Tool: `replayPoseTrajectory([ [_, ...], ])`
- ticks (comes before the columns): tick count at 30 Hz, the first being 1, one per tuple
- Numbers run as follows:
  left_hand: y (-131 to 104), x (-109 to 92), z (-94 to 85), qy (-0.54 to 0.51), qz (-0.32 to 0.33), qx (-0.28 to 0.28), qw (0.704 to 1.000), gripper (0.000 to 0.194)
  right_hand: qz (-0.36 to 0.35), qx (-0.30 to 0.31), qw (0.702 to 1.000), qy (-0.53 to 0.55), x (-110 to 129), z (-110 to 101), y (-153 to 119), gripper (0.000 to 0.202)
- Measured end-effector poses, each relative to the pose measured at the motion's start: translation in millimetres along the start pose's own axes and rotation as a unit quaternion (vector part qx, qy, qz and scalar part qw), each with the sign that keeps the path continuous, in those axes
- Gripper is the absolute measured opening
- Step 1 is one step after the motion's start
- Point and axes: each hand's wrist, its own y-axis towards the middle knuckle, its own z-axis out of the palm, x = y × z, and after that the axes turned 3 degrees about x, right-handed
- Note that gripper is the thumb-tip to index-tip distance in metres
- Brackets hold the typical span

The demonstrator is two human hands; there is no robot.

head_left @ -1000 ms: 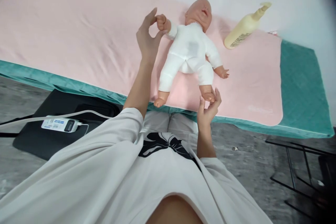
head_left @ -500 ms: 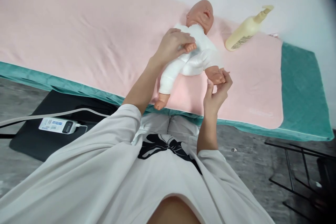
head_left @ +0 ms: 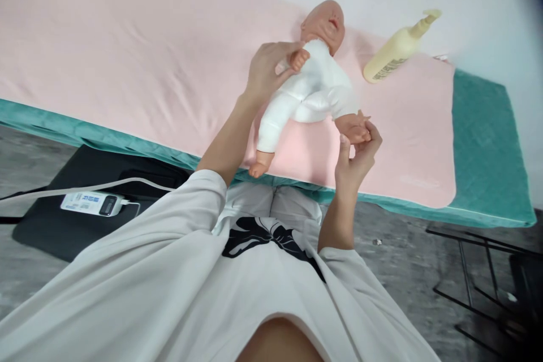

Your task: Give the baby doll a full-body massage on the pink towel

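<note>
A baby doll (head_left: 311, 87) in a white suit lies on its back on a pink towel (head_left: 127, 51), head toward the far side. My left hand (head_left: 267, 70) grips the doll's near arm at the wrist and holds it over the doll's chest. My right hand (head_left: 356, 153) is closed on the doll's foot, with that leg bent up toward the body. The doll's other leg lies straight, its foot at the towel's near edge.
A cream pump bottle (head_left: 396, 48) lies on the towel right of the doll's head. The towel covers a teal mattress (head_left: 487, 141). On the floor to the left sit a black mat (head_left: 51, 226), a white device (head_left: 91, 203) and a cable. A black metal frame (head_left: 479, 271) stands at right.
My left hand brought the doll's arm from stretched out sideways in across its chest. My right hand pushed the doll's foot up from the towel's edge, bending that leg toward the body.
</note>
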Motion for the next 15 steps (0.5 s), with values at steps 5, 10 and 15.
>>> replayPoseTrajectory([
  [5, -12.7, 9.5, -10.5, 0.008, -0.046, -0.1, 0.994, 0.053, 0.033, -0.001, 0.999, -0.032, 11.1, -22.2, -23.6, 0.062],
  [10, -20.9, 41.1, -12.4, -0.007, -0.078, -0.12, 0.99, 0.068, 0.051, 0.021, 0.998, -0.03, 17.5, -26.4, -56.2, 0.064],
  [15, -41.2, 49.1, -13.4, -0.053, -0.079, -0.174, 0.98, 0.071, 0.089, 0.071, 0.991, -0.071, 16.7, -16.7, -83.0, 0.068],
])
